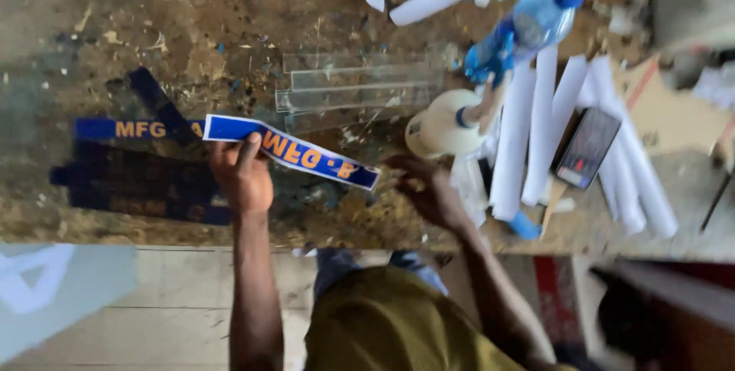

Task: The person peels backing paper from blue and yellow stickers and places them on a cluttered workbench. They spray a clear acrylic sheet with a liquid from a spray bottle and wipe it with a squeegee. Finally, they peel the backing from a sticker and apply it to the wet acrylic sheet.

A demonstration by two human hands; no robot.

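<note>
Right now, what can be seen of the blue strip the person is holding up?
The blue strip is a long, narrow, flat band, seemingly vinyl or thin sheet, dark blue with orange lettering and a white edge. It runs slanted from upper left to lower right above the worn workbench. The left hand grips it near its left end, thumb on top. The right hand sits just past its right end; whether it touches cannot be told. Similar blue strips lie on the bench behind it.

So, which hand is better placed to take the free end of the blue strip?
Probably the right hand. It is just beside the free end of the strip, apart from it. The left hand already pinches the other end, so it is busy.
</note>
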